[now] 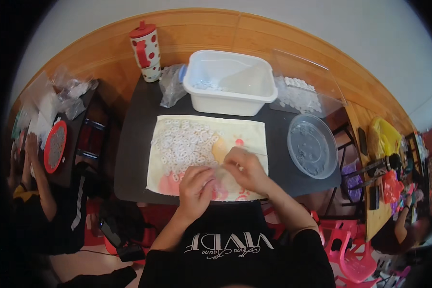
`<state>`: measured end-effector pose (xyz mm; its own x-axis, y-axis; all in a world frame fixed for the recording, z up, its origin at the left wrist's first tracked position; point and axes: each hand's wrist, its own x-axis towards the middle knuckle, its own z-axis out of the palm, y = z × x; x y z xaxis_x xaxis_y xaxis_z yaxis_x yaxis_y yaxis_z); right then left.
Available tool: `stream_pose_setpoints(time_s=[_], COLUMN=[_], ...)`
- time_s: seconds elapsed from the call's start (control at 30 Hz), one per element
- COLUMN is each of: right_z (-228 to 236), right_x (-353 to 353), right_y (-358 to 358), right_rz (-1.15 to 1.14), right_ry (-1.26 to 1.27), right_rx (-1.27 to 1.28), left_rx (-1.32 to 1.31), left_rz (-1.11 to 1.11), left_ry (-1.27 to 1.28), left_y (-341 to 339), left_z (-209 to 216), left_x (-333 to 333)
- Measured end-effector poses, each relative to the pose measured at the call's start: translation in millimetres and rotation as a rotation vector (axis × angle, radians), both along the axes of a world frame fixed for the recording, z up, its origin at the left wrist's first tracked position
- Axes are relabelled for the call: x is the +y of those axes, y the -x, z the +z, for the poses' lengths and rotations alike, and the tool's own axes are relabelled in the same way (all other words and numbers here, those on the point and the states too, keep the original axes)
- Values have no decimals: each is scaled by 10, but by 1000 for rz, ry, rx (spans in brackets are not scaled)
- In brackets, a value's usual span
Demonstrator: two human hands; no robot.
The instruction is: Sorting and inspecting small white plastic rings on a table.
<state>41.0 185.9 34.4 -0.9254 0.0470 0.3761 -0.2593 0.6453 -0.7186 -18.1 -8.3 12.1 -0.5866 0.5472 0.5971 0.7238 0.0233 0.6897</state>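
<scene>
My left hand (197,188) and my right hand (246,169) meet over the front part of a pale yellow cloth (247,127) with pink and orange prints. The fingers of both are closed in a pinch, almost touching each other. What they hold between them is too small and blurred to name. A thin line (260,153) shows beside my right hand, perhaps part of something slender. Left of my hands, a wide heap of small white ring-like pieces (185,146) lies spread over the cloth.
Behind the cloth stands a white tub (233,103) with small pieces inside. Left of it are a plastic bag (172,86) and a red-dotted tumbler (146,53). A clear box (297,98) and a round clear tray (312,146) lie right. Another person's hand (32,146) is near a red-rimmed tray (49,152).
</scene>
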Motion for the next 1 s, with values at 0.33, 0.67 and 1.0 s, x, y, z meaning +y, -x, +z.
stream_pose_setpoints(time_s=[0.33,0.67,1.0], right_z=[48,166,33], right_x=[-235,1659,1707], right_y=[-418,-976,-751], right_rz=[-27,-582,-467], right_ry=[542,-334,-921], right_rx=[57,8,-228], left_rx=[-569,-1026,-850], left_rz=[-239,-370,-229], left_ry=[-396,-407,-347], left_y=[-101,-88,-134], left_z=[-126,-134,-191], left_x=[266,257,309])
